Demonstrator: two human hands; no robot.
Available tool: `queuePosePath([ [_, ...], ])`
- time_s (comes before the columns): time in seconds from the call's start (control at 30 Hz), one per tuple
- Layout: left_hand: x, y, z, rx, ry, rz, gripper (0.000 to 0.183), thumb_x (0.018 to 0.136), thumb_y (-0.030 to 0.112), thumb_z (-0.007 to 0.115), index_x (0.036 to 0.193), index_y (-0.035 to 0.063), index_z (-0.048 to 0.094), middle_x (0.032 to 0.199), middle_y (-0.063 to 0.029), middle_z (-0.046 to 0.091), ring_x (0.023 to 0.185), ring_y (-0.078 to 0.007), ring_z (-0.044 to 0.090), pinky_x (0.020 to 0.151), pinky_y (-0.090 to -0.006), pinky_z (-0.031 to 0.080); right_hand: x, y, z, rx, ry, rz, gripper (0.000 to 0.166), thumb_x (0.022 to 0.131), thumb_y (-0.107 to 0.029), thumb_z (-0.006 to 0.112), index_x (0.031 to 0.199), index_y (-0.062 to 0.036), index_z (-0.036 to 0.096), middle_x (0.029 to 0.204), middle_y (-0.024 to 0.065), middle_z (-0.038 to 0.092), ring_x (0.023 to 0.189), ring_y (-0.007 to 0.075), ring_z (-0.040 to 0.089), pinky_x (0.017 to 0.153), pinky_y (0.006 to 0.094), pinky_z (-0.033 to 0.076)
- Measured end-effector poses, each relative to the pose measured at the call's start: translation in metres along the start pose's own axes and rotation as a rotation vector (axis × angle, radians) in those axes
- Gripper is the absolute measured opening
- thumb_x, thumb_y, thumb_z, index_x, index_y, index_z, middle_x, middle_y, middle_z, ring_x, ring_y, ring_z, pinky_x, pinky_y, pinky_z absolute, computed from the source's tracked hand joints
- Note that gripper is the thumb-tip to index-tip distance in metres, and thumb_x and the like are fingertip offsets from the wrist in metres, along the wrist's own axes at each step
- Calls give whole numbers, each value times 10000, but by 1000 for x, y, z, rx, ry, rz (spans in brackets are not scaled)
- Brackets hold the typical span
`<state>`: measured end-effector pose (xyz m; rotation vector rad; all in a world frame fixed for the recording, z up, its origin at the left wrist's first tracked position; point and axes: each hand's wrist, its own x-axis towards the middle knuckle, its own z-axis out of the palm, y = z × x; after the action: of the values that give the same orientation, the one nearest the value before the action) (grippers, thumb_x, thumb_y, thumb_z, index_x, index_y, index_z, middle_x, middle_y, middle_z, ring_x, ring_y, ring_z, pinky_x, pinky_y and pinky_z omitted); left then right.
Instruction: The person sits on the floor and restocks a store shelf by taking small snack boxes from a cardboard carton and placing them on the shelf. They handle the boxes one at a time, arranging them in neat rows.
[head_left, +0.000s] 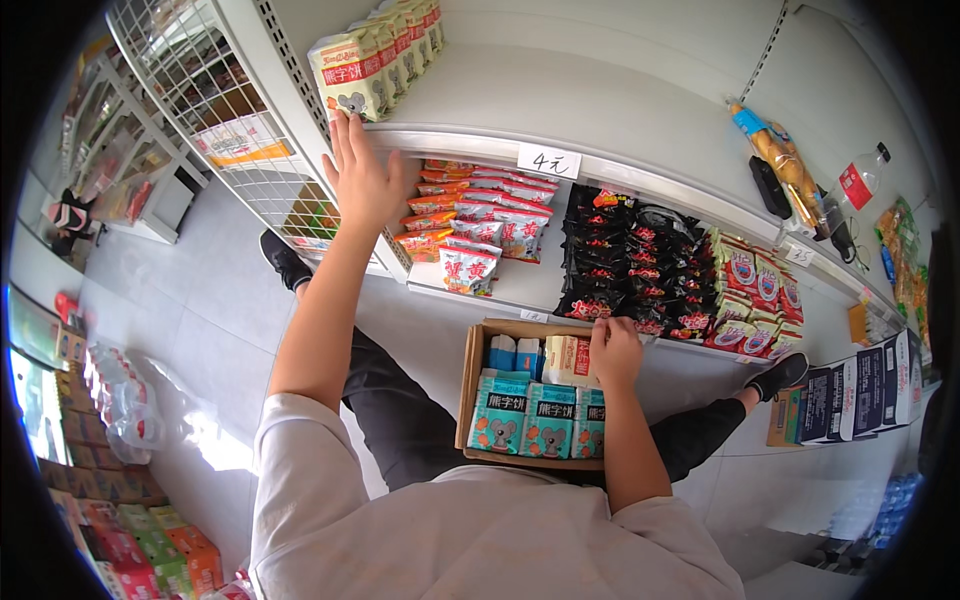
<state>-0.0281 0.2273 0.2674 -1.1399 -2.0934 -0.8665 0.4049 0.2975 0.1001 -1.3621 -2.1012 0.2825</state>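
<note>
My left hand is spread at the left end of the upper shelf. Its fingertips are at the base of the front cream biscuit pack, at the head of a row of similar packs. Between my legs sits an opened cardboard box. Inside are teal biscuit packs with a mouse picture, blue-and-white packs and a cream-and-red pack. My right hand rests with curled fingers at the box's far right part, beside the cream-and-red pack; whether it grips anything is hidden.
The lower shelf holds white-and-orange snack bags, black snack bags and red-and-cream bags. A bread bag and a bottle stand on the upper shelf's right. A wire rack side borders the left; dark cartons lie right.
</note>
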Motion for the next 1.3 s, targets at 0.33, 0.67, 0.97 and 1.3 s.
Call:
queuePosePath([
  [0.33,-2,-11,-17,16,-111,73,874,922,260,715,1658,83,279,1757,-194,183,1621,-397,199,1254,-658,203,-1,-1,-2,11,-11,-7,292,1005,-277,624,907,-23,732,981,135,708,897,383,693,784,477,561],
  [0.67,17,-26,-17,-175,135,132,765,861,167,767,1523,11,416,1551,-302,395,1477,-451,397,1184,-570,361,-1,-9,-8,-7,-41,25,305,1011,-292,614,912,-26,723,1004,123,705,912,383,688,794,478,556],
  [0.97,78,-2,-24,-330,139,-163,878,913,290,806,1546,-77,321,1437,-333,481,1260,-445,562,1049,-475,488,0,1,0,-9,-17,4,291,988,-309,625,891,-50,718,965,114,688,906,358,697,791,482,562],
  [1.3,23,-6,-19,-258,100,-40,714,984,223,689,1558,-17,340,1476,-322,433,1394,-451,457,1166,-501,390,0,-2,-9,-8,-45,32,319,993,-337,613,932,-49,737,991,125,693,938,365,698,820,489,561],
])
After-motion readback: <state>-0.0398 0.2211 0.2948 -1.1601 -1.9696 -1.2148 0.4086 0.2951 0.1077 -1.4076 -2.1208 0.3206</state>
